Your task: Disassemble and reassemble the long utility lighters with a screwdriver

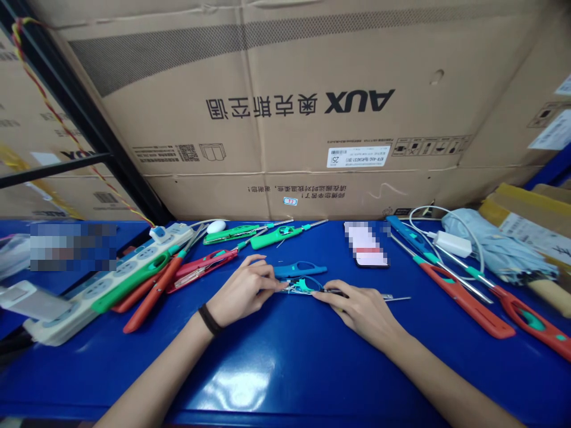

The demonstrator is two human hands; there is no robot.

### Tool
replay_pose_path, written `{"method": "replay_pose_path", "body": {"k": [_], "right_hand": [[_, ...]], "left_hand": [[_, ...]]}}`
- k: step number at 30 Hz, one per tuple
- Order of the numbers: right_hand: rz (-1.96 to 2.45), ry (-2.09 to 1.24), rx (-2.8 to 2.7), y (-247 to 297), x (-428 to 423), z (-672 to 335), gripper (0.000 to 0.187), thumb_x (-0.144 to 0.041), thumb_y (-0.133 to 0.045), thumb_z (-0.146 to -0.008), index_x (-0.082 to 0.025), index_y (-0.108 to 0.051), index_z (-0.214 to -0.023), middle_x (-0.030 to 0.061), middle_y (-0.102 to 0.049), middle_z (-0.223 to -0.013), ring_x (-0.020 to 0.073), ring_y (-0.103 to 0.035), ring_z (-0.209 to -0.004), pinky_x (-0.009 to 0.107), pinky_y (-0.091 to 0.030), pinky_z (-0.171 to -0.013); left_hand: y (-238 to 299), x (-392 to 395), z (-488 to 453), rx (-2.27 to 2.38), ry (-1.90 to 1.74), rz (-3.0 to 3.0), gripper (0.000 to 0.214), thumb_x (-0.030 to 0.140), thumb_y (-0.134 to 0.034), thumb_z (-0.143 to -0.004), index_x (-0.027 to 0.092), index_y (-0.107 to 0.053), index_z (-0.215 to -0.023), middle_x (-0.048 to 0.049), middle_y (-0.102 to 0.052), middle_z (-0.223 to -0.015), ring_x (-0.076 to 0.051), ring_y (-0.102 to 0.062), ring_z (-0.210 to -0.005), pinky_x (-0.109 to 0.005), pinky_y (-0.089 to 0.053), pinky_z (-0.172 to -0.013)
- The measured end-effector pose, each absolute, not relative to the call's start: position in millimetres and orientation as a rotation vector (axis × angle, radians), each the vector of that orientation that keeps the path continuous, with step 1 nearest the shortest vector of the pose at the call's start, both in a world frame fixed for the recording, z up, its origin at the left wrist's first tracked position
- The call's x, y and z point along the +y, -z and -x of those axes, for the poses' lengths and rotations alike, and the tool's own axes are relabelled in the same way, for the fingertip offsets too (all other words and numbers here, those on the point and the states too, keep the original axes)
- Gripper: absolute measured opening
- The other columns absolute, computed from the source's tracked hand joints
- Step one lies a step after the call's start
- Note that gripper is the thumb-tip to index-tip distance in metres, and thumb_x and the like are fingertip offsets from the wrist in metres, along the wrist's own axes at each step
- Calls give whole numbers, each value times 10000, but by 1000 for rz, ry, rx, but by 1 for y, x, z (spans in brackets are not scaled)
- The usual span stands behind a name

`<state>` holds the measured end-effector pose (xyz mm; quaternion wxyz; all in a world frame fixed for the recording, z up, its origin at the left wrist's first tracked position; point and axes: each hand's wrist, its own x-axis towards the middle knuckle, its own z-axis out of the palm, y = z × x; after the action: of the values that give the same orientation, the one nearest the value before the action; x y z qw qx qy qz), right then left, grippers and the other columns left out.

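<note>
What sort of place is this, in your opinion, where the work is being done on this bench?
Probably a small assembly workspace in a storeroom or warehouse: a blue bench is covered with long lighters, a power strip lies beside them, and big AUX cartons are stacked behind.

Place: a workshop or storeroom, judged from what is set out here
12 o'clock: AUX air-conditioner cartons (285, 101) are stacked behind the bench
10 o'clock: a black metal rack (75, 101) is fixed before more cartons; a power strip (66, 309) is laid down
6 o'clock: a blue-topped workbench (285, 380) is spread with utility lighters (276, 236)
</note>
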<state>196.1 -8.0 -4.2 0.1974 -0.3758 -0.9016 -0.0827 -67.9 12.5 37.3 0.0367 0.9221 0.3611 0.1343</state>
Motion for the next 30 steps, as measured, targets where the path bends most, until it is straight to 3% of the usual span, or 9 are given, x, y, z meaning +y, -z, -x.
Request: {"method": "replay_pose_path", "body": {"k": [9,14,20,25,30], "right_hand": [[1147,236,-2583,0,-9,-190,343,-131,-484,-864,-303,-605,-1134,24,-620,-998,70,-562,-513,184,-327,-419],[1139,240,-2584,-6,-8,-179,279,-97,-455,-840,-219,-619,-1030,43,-584,-1012,57,-515,-490,195,-267,-392],[1089,185,-2519,-1,-8,-174,212,-182,-443,-918,-198,-647,-972,20,-634,-838,97,-588,-546,208,-348,-441],[1075,299,-2403,11,-10,-173,250,-218,-445,-929,-165,-660,-1046,59,-681,-854,116,-639,-592,199,-414,-484],[1021,297,-2376,10,-10,-172,239,-220,-469,-920,-172,-681,-1021,43,-684,-803,106,-646,-602,187,-426,-496]], "left_hand": [[-35,14,69,1108,-418,-2824,288,113,-522,-874,308,-674,-1021,25,-614,-767,-128,-573,-755,-404,-301,-998],[-38,13,68,1110,-420,-2818,280,110,-524,-868,302,-683,-997,26,-610,-753,-128,-577,-737,-408,-302,-998],[-38,12,67,1123,-410,-2813,260,124,-541,-863,295,-685,-995,21,-605,-759,-135,-577,-763,-406,-298,-993],[-39,11,67,1110,-421,-2810,219,170,-530,-886,284,-686,-989,18,-602,-766,-133,-575,-766,-405,-287,-992],[-39,10,67,1109,-426,-2818,223,168,-518,-890,282,-686,-982,9,-612,-788,-142,-575,-795,-408,-282,-985]]}}
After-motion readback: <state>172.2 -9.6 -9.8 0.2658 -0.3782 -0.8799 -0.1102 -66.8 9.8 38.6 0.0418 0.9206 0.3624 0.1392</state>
